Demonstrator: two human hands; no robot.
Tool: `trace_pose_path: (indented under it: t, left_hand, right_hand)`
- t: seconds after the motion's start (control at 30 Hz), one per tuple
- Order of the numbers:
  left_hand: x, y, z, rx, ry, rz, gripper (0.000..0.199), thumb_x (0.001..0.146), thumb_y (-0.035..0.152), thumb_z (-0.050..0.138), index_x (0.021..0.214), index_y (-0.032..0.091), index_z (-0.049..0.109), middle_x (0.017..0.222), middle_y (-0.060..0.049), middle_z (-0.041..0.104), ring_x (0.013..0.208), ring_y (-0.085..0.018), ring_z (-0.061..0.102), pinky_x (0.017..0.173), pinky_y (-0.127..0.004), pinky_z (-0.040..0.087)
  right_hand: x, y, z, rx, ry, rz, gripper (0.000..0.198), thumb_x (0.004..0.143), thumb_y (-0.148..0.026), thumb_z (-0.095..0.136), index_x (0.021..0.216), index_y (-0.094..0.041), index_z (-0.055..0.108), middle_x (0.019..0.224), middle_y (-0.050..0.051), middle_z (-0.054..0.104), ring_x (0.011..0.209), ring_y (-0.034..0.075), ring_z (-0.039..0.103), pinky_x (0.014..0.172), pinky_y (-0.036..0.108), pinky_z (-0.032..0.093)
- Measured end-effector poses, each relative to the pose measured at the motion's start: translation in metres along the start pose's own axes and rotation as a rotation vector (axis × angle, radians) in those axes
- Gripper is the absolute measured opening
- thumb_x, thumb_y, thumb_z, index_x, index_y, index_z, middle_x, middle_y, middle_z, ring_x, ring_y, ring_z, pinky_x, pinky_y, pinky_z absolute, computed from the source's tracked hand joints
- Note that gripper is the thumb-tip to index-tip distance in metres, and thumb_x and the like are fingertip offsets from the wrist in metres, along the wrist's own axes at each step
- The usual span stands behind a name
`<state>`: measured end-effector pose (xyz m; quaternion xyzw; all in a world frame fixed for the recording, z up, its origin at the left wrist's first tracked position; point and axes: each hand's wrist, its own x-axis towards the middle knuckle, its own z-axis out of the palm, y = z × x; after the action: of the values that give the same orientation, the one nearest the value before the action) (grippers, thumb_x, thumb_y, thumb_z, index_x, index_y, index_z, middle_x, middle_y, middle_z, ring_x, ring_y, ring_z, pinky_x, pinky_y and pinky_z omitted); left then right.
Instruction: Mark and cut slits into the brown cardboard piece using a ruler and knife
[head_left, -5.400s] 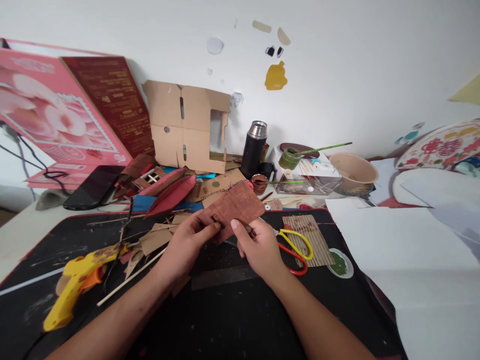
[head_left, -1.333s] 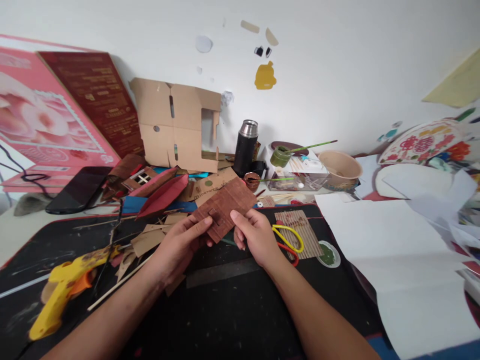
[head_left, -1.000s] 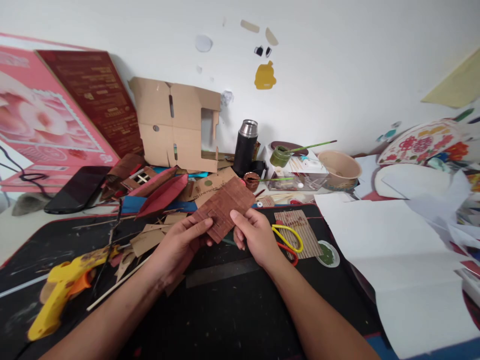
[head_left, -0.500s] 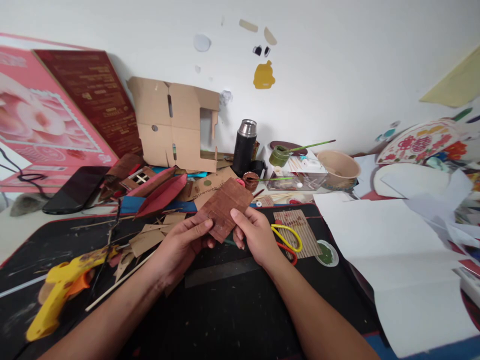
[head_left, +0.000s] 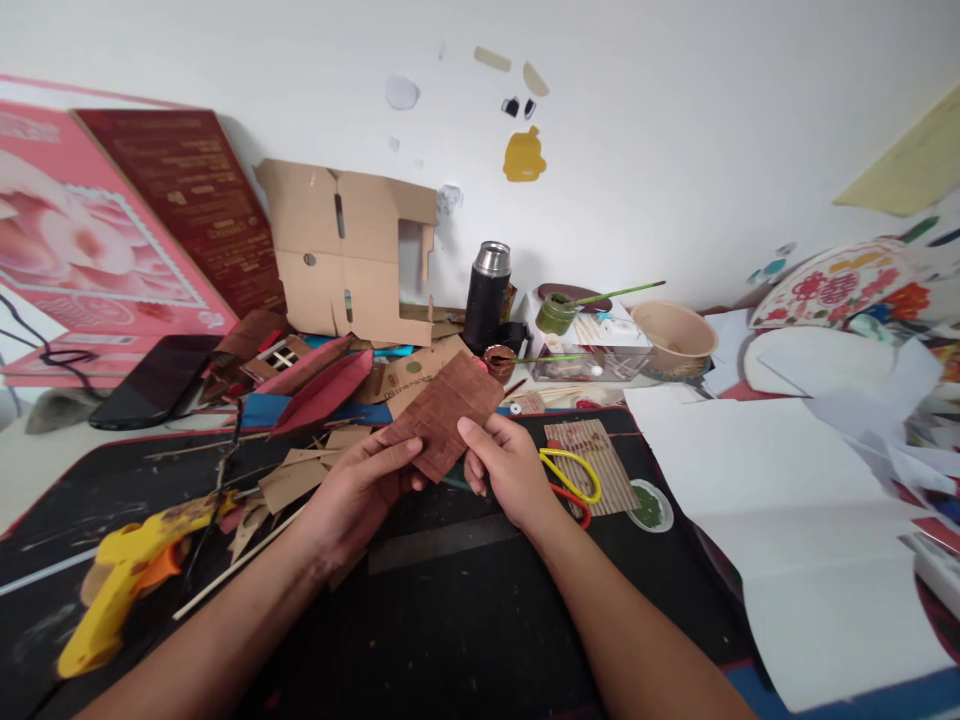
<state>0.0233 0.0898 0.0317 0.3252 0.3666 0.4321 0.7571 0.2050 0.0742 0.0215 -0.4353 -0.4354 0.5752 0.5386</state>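
L hand [head_left: 366,482] fingers pinch brn card [head_left: 452,400]; R hand [head_left: 511,468] fingers ditto; scissors [head_left: 598,487] nr R hand

black mat [head_left: 420,640]: dull, kinda specky
brown piece [head_left: 454,405]: matt, roughish, card-looking, over the mat
glue gun [head_left: 139,545]: blotchy plastic, mat's left side
flask [head_left: 485,302]: shiny metal top, behind the mat

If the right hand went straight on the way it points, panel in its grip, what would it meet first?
Probably the lettered cardboard piece beyond the reddish-brown panel that the right hand holds; depth is unclear, so it might pass above instead.
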Motion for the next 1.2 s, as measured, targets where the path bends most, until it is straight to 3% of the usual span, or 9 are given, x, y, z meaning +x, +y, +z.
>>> trace_pose_path:
  t: [0.4, 0.83, 1.2]
  left_hand:
    - [-0.0012, 0.0006, 0.0038, 0.04, -0.028, -0.001, 0.033, 0.068, 0.032, 0.095, 0.095, 0.016, 0.082, 0.092, -0.006, 0.076, 0.074, -0.014, 0.062, 0.06, -0.024, 0.052]
    - [-0.0024, 0.0007, 0.004, 0.142, 0.032, 0.071, 0.036, 0.063, 0.039, 0.099, 0.082, 0.016, 0.078, 0.08, -0.003, 0.074, 0.067, -0.013, 0.061, 0.06, -0.025, 0.049]
    - [-0.0022, -0.0011, 0.005, 0.159, 0.057, 0.076, 0.041, 0.063, 0.043, 0.099, 0.086, 0.016, 0.079, 0.081, -0.004, 0.075, 0.069, -0.015, 0.062, 0.061, -0.027, 0.046]
  right_hand:
    - [0.0019, -0.0006, -0.0033, -0.019, 0.008, 0.022, 0.049, 0.086, -0.066, 0.073, 0.075, -0.024, 0.052, 0.046, -0.011, 0.046, 0.035, 0.009, 0.045, 0.038, 0.021, 0.031]
    - [0.0002, -0.0041, -0.0019, -0.065, -0.004, 0.013, 0.048, 0.085, -0.068, 0.072, 0.077, -0.024, 0.052, 0.045, -0.011, 0.046, 0.035, 0.01, 0.045, 0.037, 0.022, 0.029]
    - [-0.001, -0.0016, -0.0012, -0.128, -0.004, -0.018, 0.047, 0.088, -0.068, 0.068, 0.079, -0.024, 0.054, 0.045, -0.01, 0.047, 0.035, 0.01, 0.043, 0.039, 0.022, 0.032]
